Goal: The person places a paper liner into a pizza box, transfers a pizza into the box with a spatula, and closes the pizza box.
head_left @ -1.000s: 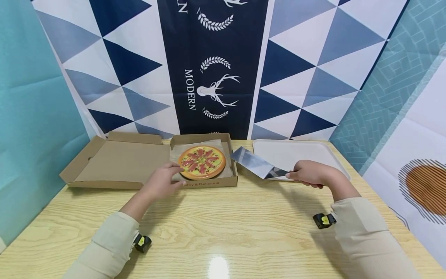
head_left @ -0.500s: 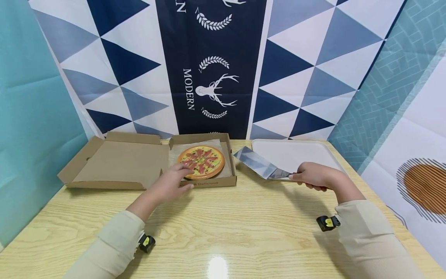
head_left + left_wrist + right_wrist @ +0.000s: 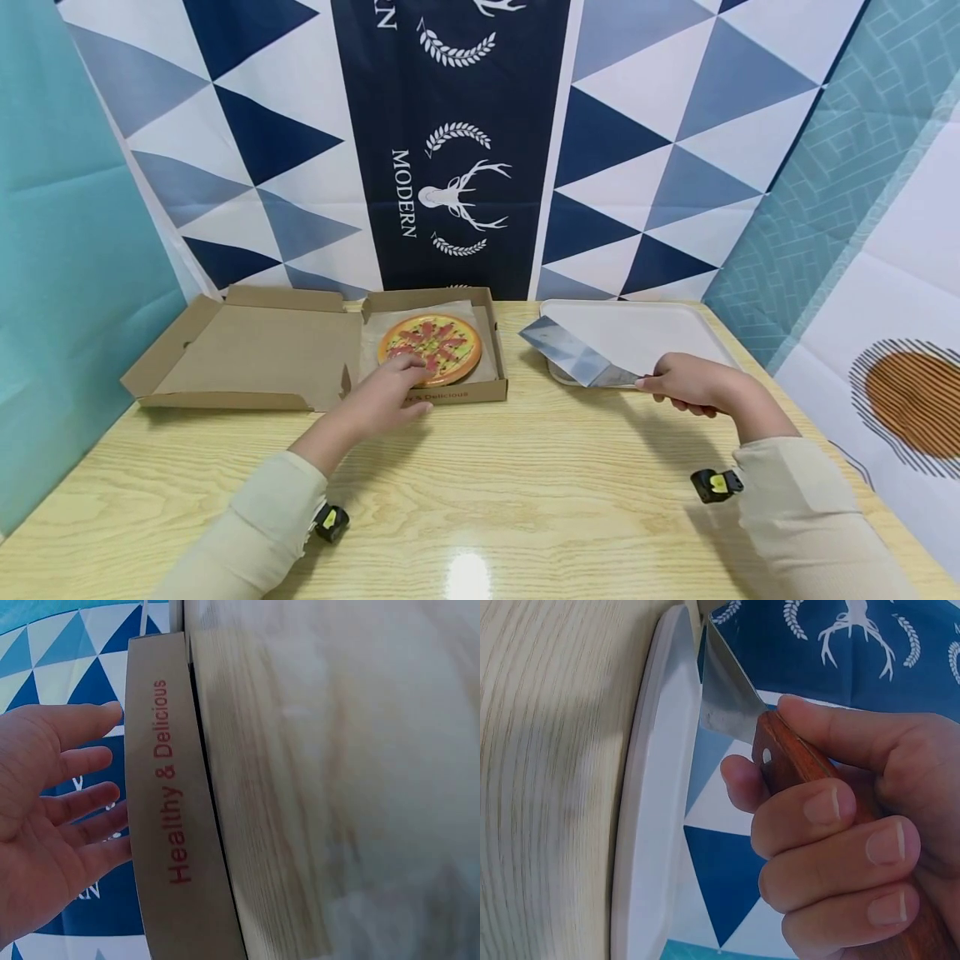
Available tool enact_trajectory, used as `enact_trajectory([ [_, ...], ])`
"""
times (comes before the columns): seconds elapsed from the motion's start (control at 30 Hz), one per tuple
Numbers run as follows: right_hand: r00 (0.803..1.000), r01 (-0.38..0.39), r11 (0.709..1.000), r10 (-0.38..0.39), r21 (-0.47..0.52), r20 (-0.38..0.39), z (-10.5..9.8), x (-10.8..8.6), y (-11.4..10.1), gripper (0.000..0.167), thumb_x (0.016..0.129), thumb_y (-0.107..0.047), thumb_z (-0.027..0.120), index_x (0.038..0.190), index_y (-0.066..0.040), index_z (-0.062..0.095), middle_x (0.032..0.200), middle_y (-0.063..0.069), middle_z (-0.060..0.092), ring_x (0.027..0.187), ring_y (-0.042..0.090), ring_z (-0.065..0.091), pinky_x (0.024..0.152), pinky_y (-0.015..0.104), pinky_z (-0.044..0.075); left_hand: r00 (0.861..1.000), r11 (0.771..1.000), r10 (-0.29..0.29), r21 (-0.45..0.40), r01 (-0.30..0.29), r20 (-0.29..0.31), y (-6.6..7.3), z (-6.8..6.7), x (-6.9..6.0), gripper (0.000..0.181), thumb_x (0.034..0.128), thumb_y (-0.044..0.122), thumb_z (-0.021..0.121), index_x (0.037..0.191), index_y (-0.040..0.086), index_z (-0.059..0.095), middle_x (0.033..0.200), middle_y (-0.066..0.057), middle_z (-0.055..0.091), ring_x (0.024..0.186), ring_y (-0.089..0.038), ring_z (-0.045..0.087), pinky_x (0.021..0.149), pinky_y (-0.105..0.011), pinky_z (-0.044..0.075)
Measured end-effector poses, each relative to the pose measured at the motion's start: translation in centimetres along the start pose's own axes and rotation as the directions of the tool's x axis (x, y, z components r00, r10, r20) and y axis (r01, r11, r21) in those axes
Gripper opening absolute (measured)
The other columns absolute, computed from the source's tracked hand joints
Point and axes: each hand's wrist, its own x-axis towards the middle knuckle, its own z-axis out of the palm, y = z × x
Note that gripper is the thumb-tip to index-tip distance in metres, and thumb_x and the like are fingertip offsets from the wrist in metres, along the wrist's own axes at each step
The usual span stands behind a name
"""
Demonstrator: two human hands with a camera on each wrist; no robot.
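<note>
My right hand grips the wooden handle of a pizza server with a wide metal blade. The blade points left and hangs over the left edge of a white tray. My left hand is by the front wall of an opened cardboard pizza box, fingers spread and partly bent, holding nothing. In the left wrist view its fingertips lie close to the box wall; contact is unclear. A pizza with red toppings lies on paper in the box, its near left edge partly behind my fingers.
The box's lid lies folded back to the left on the wooden table. Patterned cloth hangs close behind the box and tray, and teal cloth hangs along the left.
My left hand has moved right along the front of the box, over the pizza's near edge. My right hand and the pizza server have shifted slightly right. The pizza stays in the box.
</note>
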Motion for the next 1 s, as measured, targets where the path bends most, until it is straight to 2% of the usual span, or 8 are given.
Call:
enact_trajectory([
  [0.27,0.999,-0.038,0.999,0.038,0.011,-0.006,-0.5,-0.7,0.9,0.038,0.103,-0.028,0.046,0.069,-0.012,0.046,0.054,-0.002,0.036,0.042,0.01,0.031,0.042,0.024,0.029,1.0,1.0,0.031,0.0,-0.031,-0.002,1.1,0.2,0.9,0.047,0.0907,0.021,0.072,0.13,-0.002,0.059,0.134,-0.02,0.052,0.125,-0.035,0.048,0.104,-0.046,0.042],
  [0.5,0.998,-0.062,0.998,0.062,0.014,-0.002,-0.9,-1.1,1.6,0.036,0.103,-0.028,0.045,0.073,-0.009,0.049,0.056,-0.001,0.039,0.043,0.011,0.034,0.043,0.025,0.032,0.999,0.999,0.041,-0.004,-0.041,0.004,1.8,0.7,1.7,0.046,0.0899,0.022,0.072,0.129,0.0,0.06,0.136,-0.019,0.051,0.127,-0.034,0.047,0.106,-0.046,0.039],
  [0.73,0.996,-0.093,0.995,0.093,0.036,-0.002,-1.1,-1.5,2.7,0.04,0.104,-0.027,0.045,0.067,-0.014,0.042,0.055,-0.002,0.037,0.044,0.011,0.033,0.044,0.024,0.031,0.992,0.992,0.122,0.015,-0.122,-0.027,2.5,1.2,2.4,0.043,0.0879,0.019,0.074,0.125,-0.001,0.063,0.128,-0.016,0.055,0.118,-0.031,0.053,0.101,-0.045,0.044],
  [1.0,0.994,-0.106,0.994,0.106,0.028,-0.005,-1.3,-1.9,3.5,0.038,0.104,-0.027,0.042,0.069,-0.013,0.042,0.056,-0.002,0.038,0.044,0.011,0.035,0.044,0.025,0.034,0.985,0.986,0.166,0.025,-0.165,-0.045,3.3,1.5,2.9,0.041,0.0867,0.016,0.075,0.122,-0.001,0.063,0.12,-0.014,0.057,0.111,-0.029,0.056,0.096,-0.041,0.047],
])
